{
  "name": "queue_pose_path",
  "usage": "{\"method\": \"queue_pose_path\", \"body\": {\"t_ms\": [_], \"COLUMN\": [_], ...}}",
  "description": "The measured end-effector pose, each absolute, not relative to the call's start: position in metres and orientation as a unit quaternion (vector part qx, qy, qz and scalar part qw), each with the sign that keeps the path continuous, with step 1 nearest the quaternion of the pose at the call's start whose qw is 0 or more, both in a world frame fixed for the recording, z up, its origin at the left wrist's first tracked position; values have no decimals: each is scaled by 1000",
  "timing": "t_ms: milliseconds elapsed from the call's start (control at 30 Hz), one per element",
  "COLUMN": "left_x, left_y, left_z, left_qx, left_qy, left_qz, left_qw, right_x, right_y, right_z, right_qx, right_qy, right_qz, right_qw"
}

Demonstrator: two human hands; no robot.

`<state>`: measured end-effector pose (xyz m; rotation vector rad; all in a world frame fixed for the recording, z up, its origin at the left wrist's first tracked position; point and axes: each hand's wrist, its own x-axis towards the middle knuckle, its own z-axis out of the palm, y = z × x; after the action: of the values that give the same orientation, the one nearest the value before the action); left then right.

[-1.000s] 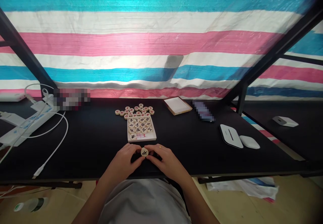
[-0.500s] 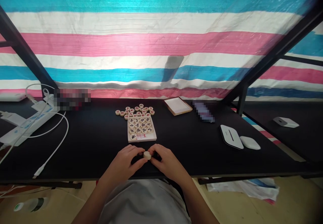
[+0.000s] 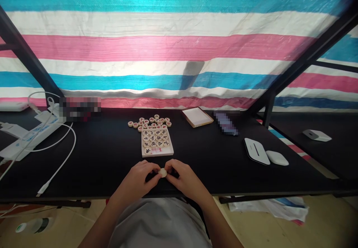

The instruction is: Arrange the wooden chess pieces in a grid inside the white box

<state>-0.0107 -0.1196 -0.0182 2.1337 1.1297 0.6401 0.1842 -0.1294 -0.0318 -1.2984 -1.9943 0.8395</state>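
Pinching one round piece (image 3: 163, 172) between the fingertips of the left hand (image 3: 139, 176) and right hand (image 3: 182, 175), over the near side of the worktop (image 3: 112, 173). Just beyond, can count thirteen pieces with black Chinese characters (image 3: 152, 138) in a white tray (image 3: 169, 151), plus illegible reddish print (image 3: 156, 150). Behind, can see over a dozen loosely bunched, mostly red-marked pieces (image 3: 168, 124), too crowded to count exactly.
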Motion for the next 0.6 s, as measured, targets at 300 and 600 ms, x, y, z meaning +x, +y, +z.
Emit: {"method": "queue_pose_path", "body": {"t_ms": [300, 600], "left_x": [-11, -12], "left_y": [-120, -121], "left_z": [-16, -15], "left_qx": [810, 800], "left_qy": [425, 403], "left_qz": [230, 249], "left_qw": [332, 369], "right_x": [185, 188], "right_y": [-130, -134], "right_z": [-32, -22], "right_qx": [-478, -446], "right_qy": [-765, -774], "right_qz": [305, 325], "right_qw": [304, 310]}}
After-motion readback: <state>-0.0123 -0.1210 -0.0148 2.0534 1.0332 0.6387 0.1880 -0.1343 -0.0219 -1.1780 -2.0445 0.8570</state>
